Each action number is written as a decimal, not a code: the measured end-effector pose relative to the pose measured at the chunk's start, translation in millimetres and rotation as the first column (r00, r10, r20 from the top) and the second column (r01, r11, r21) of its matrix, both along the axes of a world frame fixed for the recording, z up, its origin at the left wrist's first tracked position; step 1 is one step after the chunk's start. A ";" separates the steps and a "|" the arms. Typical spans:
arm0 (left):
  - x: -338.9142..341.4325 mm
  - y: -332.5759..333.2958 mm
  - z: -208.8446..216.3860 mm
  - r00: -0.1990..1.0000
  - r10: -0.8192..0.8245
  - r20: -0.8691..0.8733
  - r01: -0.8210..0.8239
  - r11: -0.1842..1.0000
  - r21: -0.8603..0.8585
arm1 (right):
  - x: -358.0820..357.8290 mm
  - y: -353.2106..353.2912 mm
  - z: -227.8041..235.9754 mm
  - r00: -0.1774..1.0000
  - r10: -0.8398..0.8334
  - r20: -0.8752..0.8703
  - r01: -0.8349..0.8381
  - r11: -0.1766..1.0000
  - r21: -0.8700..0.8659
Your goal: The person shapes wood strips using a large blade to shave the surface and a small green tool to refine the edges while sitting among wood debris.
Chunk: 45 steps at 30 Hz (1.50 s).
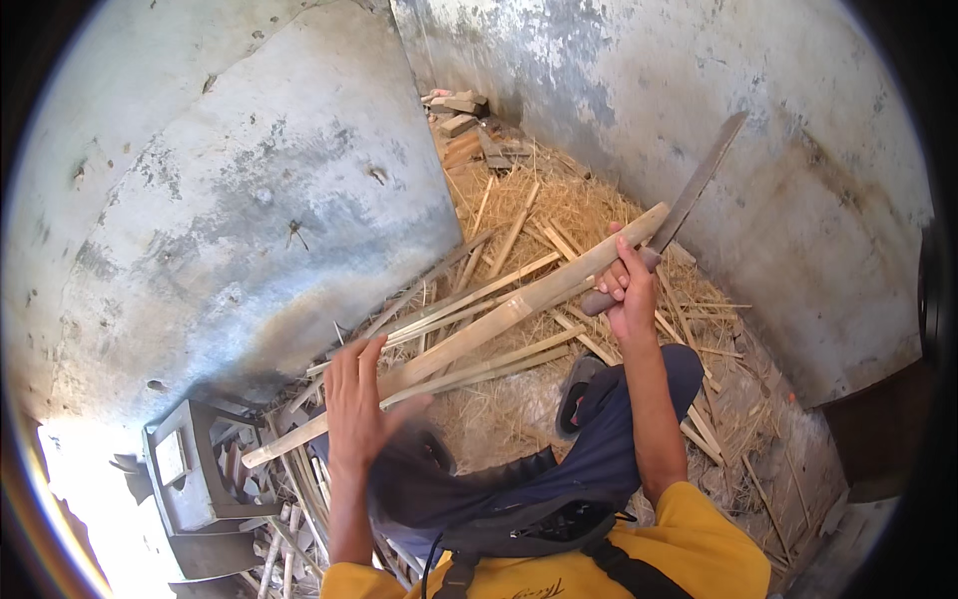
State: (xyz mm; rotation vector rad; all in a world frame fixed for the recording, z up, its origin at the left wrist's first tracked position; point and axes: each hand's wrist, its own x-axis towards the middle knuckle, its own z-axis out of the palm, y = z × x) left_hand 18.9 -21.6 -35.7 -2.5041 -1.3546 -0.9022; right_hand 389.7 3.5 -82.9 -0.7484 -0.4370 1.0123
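Observation:
A long split bamboo piece [477, 335] slants across the middle, from low on the left up to the right. My right hand [631, 288] is closed around the wooden handle of a machete [702, 182], its long dark blade pointing up and to the right. The fingers of that hand also touch the bamboo near its upper end. Over the lower part of the bamboo, my left hand [353, 404] has its fingers stretched out and its thumb apart, slightly blurred. The bamboo passes behind this hand; whether the palm touches it I cannot tell.
Bamboo strips [519, 235] and straw-like shavings [579, 200] cover the floor ahead. Worn plaster walls [299, 180] meet at the far corner, near stacked bricks [459, 108]. A grey box-like frame [195, 479] stands at lower left. My knees and sandalled foot [574, 399] are close below.

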 end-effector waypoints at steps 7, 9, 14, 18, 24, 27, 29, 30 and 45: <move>-27.9 10.2 -37.2 0.991 -0.034 -0.130 -0.037 0.862 -0.506 | 12.4 -13.1 -6.2 0.918 -0.010 0.397 0.076 0.986 -0.150; -17.5 2.3 -36.8 0.993 0.012 -0.117 -0.072 0.847 -0.527 | 13.1 -22.7 -30.0 0.798 -0.027 0.602 0.166 0.970 -0.176; 4.2 -16.3 -43.3 0.994 -0.055 0.099 0.104 0.785 -0.610 | -24.7 -39.0 -63.0 0.210 -0.055 0.976 0.109 0.993 0.032; 19.8 -28.3 -37.9 0.973 -0.047 0.225 0.195 0.684 -0.702 | -45.1 -45.2 -65.2 -0.119 -0.020 0.993 0.056 0.998 0.027; 21.6 -44.5 -22.0 0.956 0.061 0.286 0.198 0.582 -0.789 | -22.5 -25.3 -61.8 -0.073 0.071 0.995 0.073 0.995 -0.066; 11.2 -41.8 -43.6 0.956 0.002 0.292 0.221 0.647 -0.729 | -31.1 -29.3 -56.6 -0.009 0.121 0.993 0.054 0.991 -0.121; 13.9 -39.6 -41.4 0.958 0.002 0.287 0.218 0.647 -0.730 | -35.2 -31.9 -54.4 -0.076 0.103 0.992 0.038 0.994 -0.100; 17.9 -42.5 -37.7 0.954 0.038 0.296 0.212 0.611 -0.762 | -33.9 -32.9 -53.0 -0.160 0.068 0.985 0.040 0.997 -0.062; 13.6 -45.3 -36.3 0.944 0.106 0.311 0.209 0.537 -0.817 | -0.7 -8.2 -52.0 -0.094 0.009 0.996 0.285 0.958 0.018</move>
